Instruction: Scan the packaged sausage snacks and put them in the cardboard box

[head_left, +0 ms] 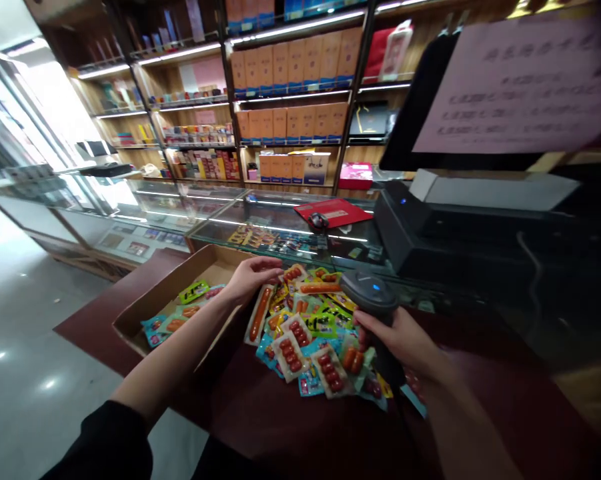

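Note:
In my right hand (pixel 403 337) is a dark barcode scanner (pixel 370 293), my fingers wrapped round its handle. Its head, with a small blue light, tilts over the right side of a pile of small packaged sausages (pixel 307 323). The packets are clear, blue, green and yellow. My left hand (pixel 253 279) reaches to the pile's far left edge, fingers stretched out and nothing visibly gripped. Just below those fingers lies a long single-sausage packet (pixel 260 315). Left of the pile, an open cardboard box (pixel 145 303), partly behind my left forearm, holds several more packets (pixel 173 320).
The pile and box rest on a dark red tabletop (pixel 220 413). Beyond it runs a glass display counter (pixel 275 217) with a red mat (pixel 347 212) and a computer mouse (pixel 318 221). A monitor with a paper sheet (pixel 515 87) stands at right. Stocked shelves line the back.

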A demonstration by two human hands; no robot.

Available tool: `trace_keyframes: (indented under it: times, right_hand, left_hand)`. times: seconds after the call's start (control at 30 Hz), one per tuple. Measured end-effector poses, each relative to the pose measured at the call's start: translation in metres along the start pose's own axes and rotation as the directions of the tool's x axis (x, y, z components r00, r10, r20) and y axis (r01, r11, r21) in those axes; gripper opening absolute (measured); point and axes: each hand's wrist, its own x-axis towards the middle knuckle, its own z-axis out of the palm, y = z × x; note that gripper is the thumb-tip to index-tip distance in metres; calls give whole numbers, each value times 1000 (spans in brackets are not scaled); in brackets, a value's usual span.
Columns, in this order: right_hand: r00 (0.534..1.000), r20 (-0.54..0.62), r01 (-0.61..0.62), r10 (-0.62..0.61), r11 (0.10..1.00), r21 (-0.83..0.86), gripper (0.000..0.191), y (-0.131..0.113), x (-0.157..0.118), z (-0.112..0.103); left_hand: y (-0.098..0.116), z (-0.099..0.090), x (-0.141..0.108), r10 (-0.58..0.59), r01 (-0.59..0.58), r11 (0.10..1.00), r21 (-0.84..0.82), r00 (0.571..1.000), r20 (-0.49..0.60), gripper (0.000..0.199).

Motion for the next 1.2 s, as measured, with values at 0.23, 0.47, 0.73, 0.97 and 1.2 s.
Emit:
trace_keyframes:
  times: [0.23, 0.47, 0.73, 0.97, 1.2]
  right_hand:
    - [998, -63, -18, 24, 994, 105, 29, 0, -1, -5]
    - [999, 9, -51, 50, 986, 157, 22, 12, 6, -2]
    - [998, 23, -53, 51, 991, 124, 27, 12, 7, -3]
    - [999, 15, -47, 46, 994, 97, 28, 11, 7, -1]
    - [998, 35, -57, 54, 994, 96, 26, 5, 4, 4]
  left_hand:
    - [-40, 86, 18, -91, 76, 995, 64, 950, 298, 44]
    - [-82, 86, 16, -139, 106, 989, 106, 910, 391, 43]
    - [-87, 87, 11, 1, -270, 800, 535, 893, 451, 39]
    - [-79, 86, 1, 26, -541, 475, 694, 797, 603, 38]
    - [-71, 82, 0, 10, -487, 543, 684, 818, 575, 19]
